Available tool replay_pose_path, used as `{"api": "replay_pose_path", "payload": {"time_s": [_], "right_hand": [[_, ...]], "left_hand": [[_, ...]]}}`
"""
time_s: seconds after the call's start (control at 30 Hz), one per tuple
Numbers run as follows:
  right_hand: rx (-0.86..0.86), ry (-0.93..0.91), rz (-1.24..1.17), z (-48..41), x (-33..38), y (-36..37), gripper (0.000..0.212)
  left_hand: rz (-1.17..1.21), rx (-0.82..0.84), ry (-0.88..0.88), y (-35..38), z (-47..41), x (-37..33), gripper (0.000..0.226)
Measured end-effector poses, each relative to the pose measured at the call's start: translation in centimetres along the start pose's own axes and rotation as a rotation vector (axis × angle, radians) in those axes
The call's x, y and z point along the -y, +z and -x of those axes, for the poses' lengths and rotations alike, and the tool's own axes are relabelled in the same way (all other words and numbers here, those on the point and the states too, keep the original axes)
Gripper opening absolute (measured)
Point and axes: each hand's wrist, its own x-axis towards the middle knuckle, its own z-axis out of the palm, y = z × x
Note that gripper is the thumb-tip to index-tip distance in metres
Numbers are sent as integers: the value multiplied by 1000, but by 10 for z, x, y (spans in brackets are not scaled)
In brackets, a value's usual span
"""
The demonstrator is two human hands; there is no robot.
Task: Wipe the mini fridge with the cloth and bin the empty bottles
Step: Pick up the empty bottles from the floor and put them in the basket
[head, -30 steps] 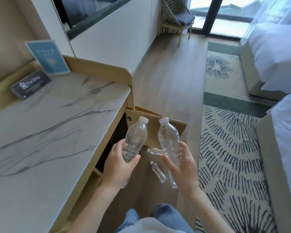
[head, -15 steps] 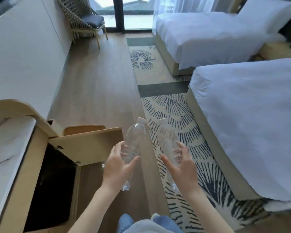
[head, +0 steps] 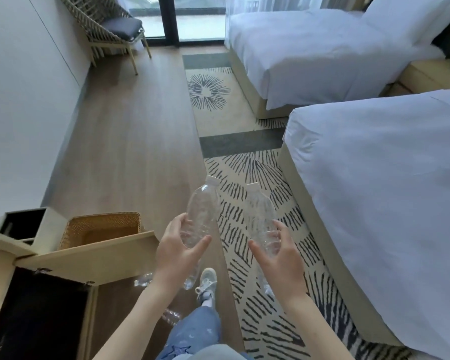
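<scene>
My left hand [head: 178, 252] grips a clear empty plastic bottle [head: 202, 203] with a white cap, held upright. In my right hand [head: 281, 258] is a second empty bottle [head: 259, 211], also upright. Two more clear bottles lie on the wooden floor, one [head: 144, 279] by the open cabinet door [head: 89, 258] and one [head: 171, 316] near my knee. A woven wicker bin [head: 102, 227] stands just behind that door, left of my left hand. The dark cabinet opening [head: 37, 313] at the bottom left holds the fridge space; no cloth is in sight.
Two white beds [head: 374, 178] line the right side over a patterned rug [head: 247, 162]. A rattan chair [head: 109, 29] stands by the glass door at the back. A small dark open box [head: 21, 224] sits left of the bin. My shoe [head: 207, 281] is on the floor.
The view has swung right and away from the marble counter toward the room. The wicker bin has come into view. Both hands still hold their bottles, carried slightly right.
</scene>
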Motion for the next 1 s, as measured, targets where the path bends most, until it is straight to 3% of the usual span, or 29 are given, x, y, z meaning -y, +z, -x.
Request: {"api": "replay_pose_path", "payload": {"time_s": [0.23,0.63,0.8,1.0], "right_hand": [[20,-61,-12,-179,19,56,79],[-17,-105,-42,-504,91,101,78],[84,-135,-73,-632,96,133,74],[298,-308,-21,-800,143,176,79]], "left_hand": [[-7,-46,4,26,-172,7,75],[51,-77,-9,45,-496,-53,72],[60,-145,-88,77,-602,-55,75],[119,-376,-264,86,-723,-70,67]]}}
